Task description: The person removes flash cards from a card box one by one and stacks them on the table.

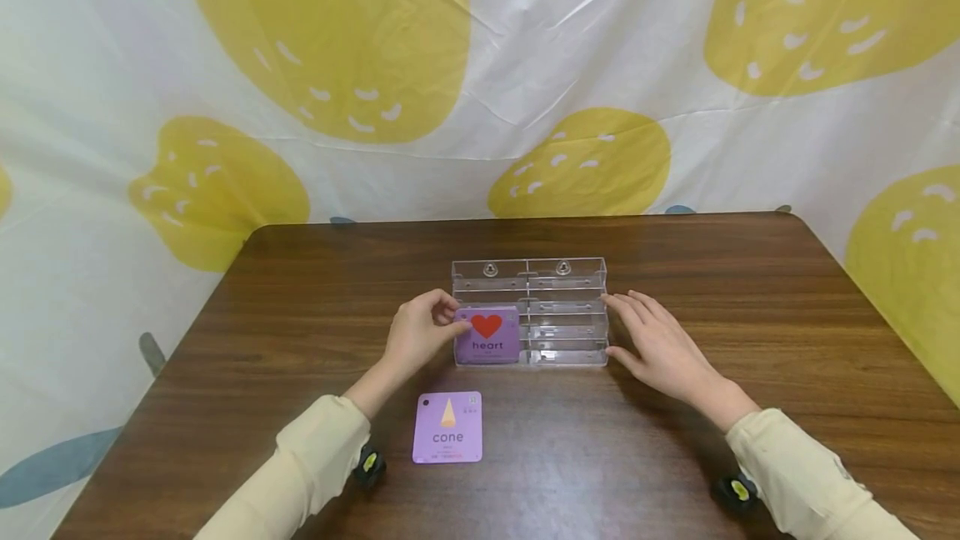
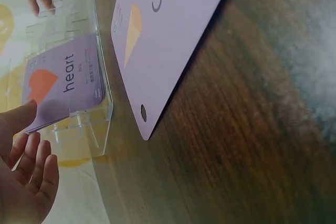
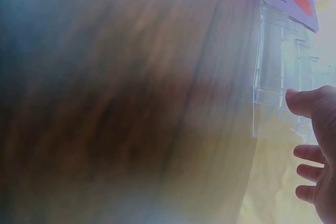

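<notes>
A clear plastic tiered rack (image 1: 564, 297) with two columns of slots stands on the table. In its front left slot sits a purple heart flash card (image 1: 497, 347), with more card edges showing behind it in the left wrist view. My left hand (image 1: 420, 330) pinches the heart card at its left edge, thumb on the front face and fingers behind. At the rack's right side, my right hand (image 1: 663, 347) has its thumb and fingertips against the plastic, fingers loosely extended. A purple cone flash card (image 1: 448, 450) lies face up on the table, nearer me and left of the rack.
The brown wood-grain table (image 1: 330, 273) ends at a back edge behind the rack. Beyond it hangs a white curtain (image 1: 420, 182) with yellow fruit prints. Dark bands (image 1: 369, 468) circle both wrists below the cream sleeves.
</notes>
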